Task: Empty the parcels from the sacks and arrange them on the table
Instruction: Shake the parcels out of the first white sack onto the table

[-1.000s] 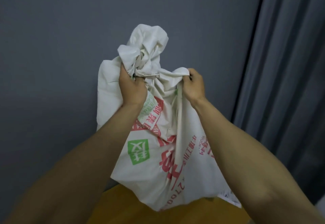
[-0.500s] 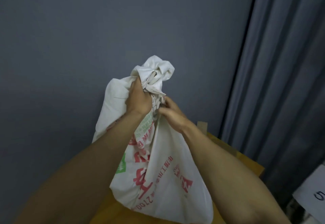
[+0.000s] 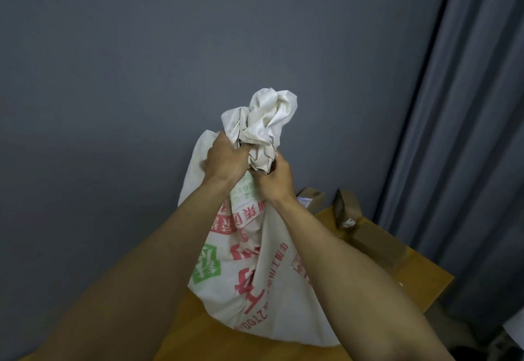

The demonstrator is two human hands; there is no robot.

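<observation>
1. White sack (image 3: 255, 275), red and green print, upright over the wooden desk (image 3: 195, 335). Cannot tell if its base rests there or hangs just above.
2. Left hand (image 3: 224, 159) clamped round the bunched neck of the sack, fingers curled into the cloth.
3. Right hand (image 3: 276, 182) just beside it, slightly lower, gripping the same neck.
4. Crumpled top of the sack sticks up above both fists.
5. Brown cardboard parcels (image 3: 377, 244) lie on the desk to the right, near the grey curtain (image 3: 467, 134).

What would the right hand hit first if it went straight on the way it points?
The bunched top of the sack, which the right hand grips at the neck beside the left hand. Beyond that, likely the grey wall, though depth is unclear.
</observation>
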